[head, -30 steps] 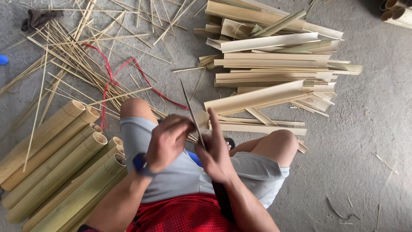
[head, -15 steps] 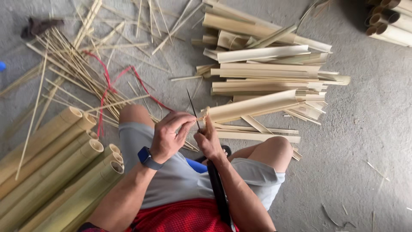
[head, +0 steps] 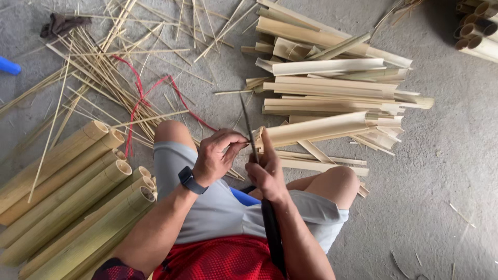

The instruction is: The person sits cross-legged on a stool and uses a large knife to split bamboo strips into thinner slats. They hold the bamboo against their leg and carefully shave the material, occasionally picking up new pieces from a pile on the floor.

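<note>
I sit on a grey concrete floor with my knees apart. My right hand (head: 267,168) grips a long dark knife (head: 250,129); its thin blade points away from me and its black handle runs back under my forearm. My left hand (head: 218,153), with a black watch (head: 190,180) on the wrist, pinches something small against the blade; what it holds is too thin to make out. A split bamboo slat (head: 321,127) lies just beyond my right hand.
Round bamboo culms (head: 67,192) are stacked at my left. A pile of split bamboo slats (head: 332,83) lies ahead to the right. Thin bamboo strips (head: 104,67) and a red cord (head: 137,91) are scattered ahead left. More culm ends (head: 477,31) sit top right.
Both hands have risen away from my lap and shifted slightly right. The left hand has moved up to pinch at the knife blade.
</note>
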